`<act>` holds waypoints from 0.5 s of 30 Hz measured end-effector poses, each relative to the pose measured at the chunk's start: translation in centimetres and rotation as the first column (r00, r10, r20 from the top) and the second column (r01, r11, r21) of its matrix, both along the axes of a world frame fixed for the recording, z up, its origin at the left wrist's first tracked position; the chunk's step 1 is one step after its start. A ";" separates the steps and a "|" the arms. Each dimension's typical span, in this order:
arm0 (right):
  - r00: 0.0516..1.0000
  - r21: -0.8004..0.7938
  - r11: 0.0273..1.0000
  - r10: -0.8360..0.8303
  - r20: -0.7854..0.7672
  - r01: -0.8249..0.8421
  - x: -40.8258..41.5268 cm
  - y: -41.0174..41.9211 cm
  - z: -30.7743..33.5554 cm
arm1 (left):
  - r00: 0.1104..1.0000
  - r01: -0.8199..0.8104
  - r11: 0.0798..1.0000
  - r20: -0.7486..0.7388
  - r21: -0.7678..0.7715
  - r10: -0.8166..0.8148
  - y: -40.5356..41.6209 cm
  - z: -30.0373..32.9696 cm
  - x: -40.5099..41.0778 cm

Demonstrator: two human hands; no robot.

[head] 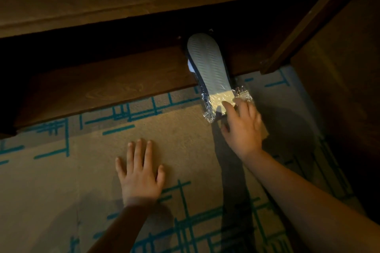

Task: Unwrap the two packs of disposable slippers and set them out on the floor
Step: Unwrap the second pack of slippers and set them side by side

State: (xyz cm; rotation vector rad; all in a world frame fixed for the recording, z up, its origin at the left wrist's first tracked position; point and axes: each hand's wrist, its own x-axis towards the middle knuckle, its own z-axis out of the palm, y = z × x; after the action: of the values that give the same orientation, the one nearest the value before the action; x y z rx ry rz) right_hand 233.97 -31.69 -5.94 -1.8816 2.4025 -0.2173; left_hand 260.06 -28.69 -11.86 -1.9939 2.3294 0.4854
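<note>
Flattened on the carpet [61,181], with fingers straight and spread, the left hand [140,172] is seen holding nothing, well apart from the work. Farther off, the right hand [243,127] is laid with loosely bent fingers on the near end of one wrapped slipper pack [209,72]; whether the film is pinched cannot be told. The pack's long axis runs away from that grip, its far end tucked under the dark wooden shelf's [98,86] front edge. A pull toward the body by the nearer right hand is judged necessary. No second pack is visible.
</note>
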 end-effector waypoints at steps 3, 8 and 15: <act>0.975 0.146 0.980 0.159 -0.158 -0.136 -0.7 -1.5 -0.4 | 1.000 0.013 1.000 0.007 0.014 -0.013 -0.1 -0.1 0.0; 0.914 0.263 0.935 0.306 -0.268 -0.237 -1.1 -4.3 -1.3 | 1.000 -0.005 1.000 0.009 0.022 0.005 -0.2 -0.4 0.0; 0.896 0.293 0.920 0.343 -0.281 -0.260 0.2 -4.4 -0.8 | 1.000 0.012 1.000 -0.006 0.009 -0.012 -0.3 -0.3 0.1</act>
State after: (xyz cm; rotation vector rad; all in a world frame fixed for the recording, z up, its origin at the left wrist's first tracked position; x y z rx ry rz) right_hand 234.19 -36.12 -6.72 -2.2737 2.1313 0.4330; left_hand 260.15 -28.98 -12.16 -1.9754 2.3370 0.5015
